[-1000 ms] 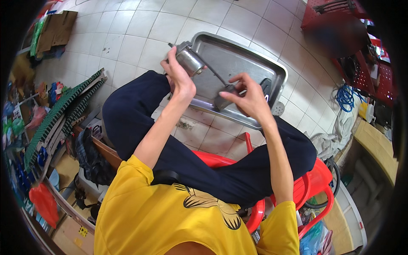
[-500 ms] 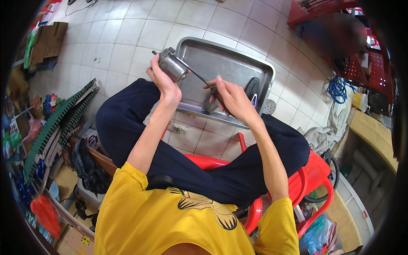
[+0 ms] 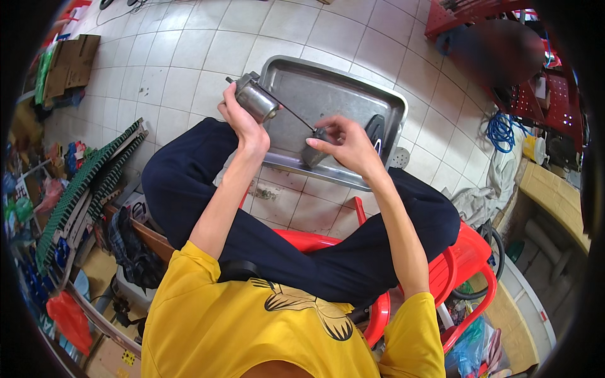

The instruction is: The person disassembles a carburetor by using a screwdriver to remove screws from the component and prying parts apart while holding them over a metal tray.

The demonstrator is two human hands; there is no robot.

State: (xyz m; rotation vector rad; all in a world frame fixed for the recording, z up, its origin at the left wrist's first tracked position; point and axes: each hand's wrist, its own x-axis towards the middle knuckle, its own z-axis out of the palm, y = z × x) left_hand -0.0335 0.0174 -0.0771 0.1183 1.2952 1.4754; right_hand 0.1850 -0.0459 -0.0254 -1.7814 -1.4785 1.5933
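A silver metal cylinder (image 3: 257,99), tilted, is gripped in my left hand (image 3: 242,120) at the upper left of the steel tray (image 3: 318,79). A long thin dark rod (image 3: 296,116) runs diagonally from beside the cylinder down to a dark, blocky grip (image 3: 314,152). My right hand (image 3: 343,142) holds that grip over the tray, with the thumb on it and the index finger curled. At the tray's right end lies a black object (image 3: 374,129), partly hidden, too unclear to name.
A red chair (image 3: 466,246) is under me. To the right are a coiled blue hose (image 3: 501,132), a grey cloth (image 3: 485,198) and a red perforated rack (image 3: 558,97). Cardboard (image 3: 72,63), green striped strips (image 3: 88,176) and assorted clutter line the left, on the tiled floor (image 3: 176,57).
Since a second ago both hands and the tray appear further left, with the whole view shifted. Over the last half second my right hand's fingers have shifted on the grip; my left hand is unchanged.
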